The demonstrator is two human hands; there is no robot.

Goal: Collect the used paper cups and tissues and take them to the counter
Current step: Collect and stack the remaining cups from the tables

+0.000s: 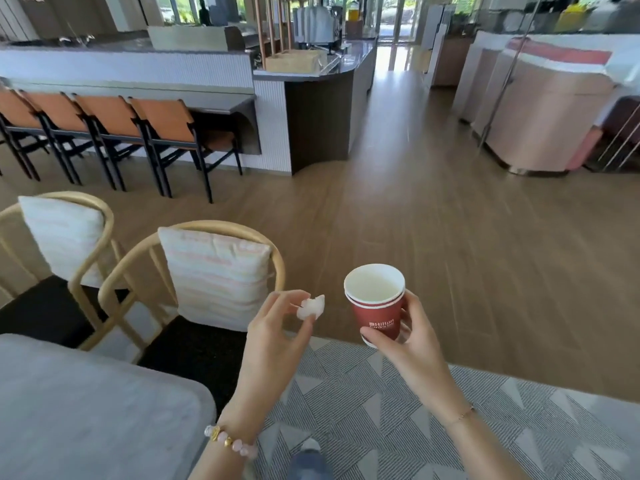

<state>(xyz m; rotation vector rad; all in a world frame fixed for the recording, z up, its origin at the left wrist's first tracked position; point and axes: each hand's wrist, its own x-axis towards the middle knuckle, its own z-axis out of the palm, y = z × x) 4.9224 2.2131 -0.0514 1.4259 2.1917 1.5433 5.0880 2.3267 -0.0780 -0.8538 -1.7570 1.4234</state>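
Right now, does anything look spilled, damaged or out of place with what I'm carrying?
Nothing stands out. The red paper cups are stacked, upright in the right hand, with no spill showing. The left hand pinches a crumpled tissue. The floor ahead toward the counter looks clear.

Table (86, 403) near left, two chairs (194, 306) behind, counter (311, 81) far ahead

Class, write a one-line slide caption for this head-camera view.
Left hand pinches a crumpled tissue; right hand carries stacked red paper cups toward the counter.
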